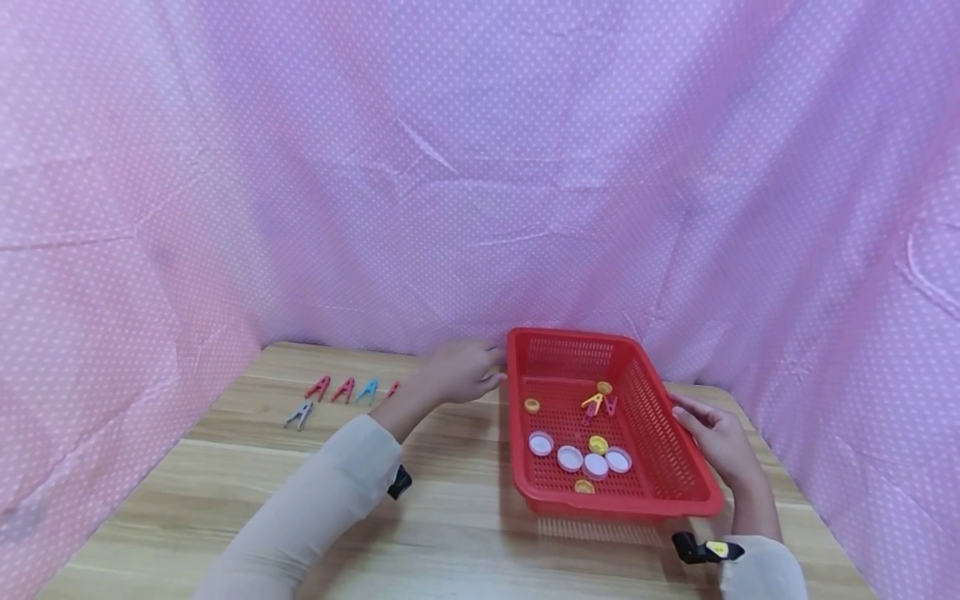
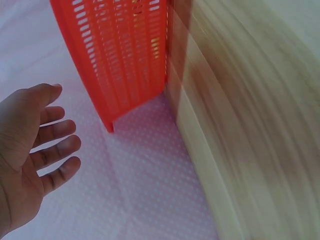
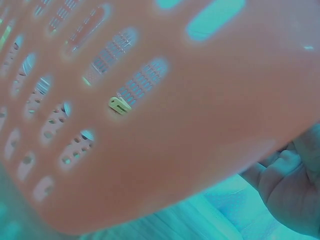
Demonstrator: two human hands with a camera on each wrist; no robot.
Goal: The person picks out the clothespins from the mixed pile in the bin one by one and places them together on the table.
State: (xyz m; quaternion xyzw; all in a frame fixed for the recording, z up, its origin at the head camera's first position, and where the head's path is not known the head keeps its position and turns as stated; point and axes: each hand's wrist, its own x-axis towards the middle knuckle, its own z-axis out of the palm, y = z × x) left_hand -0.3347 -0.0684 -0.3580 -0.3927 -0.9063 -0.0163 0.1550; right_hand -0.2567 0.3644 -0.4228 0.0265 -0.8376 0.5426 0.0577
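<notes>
A red slotted plastic basket (image 1: 551, 493) is on the right side of the wooden table. Inside are white bottle caps (image 1: 569, 458), yellow caps (image 1: 597, 445), a yellow clothespin (image 1: 593, 404) and red-pink clothespins (image 1: 611, 406). My right hand (image 1: 716, 437) grips the basket's right rim, thumb on top; its fingers are partly hidden. In the left wrist view, the left hand (image 2: 30, 145) is beside the basket's outer wall (image 2: 120, 60), fingers spread and slightly bent, a gap between them and the rim. Whether the basket's base lies flat I cannot tell.
At the table's left lie red clothespins (image 1: 318, 387), a blue clothespin (image 1: 368, 390) and a grey clothespin (image 1: 299, 414). One more red clothespin (image 1: 393, 389) is close to the left forearm. Pink dotted cloth (image 1: 480, 208) hangs behind and around the table (image 1: 442, 517).
</notes>
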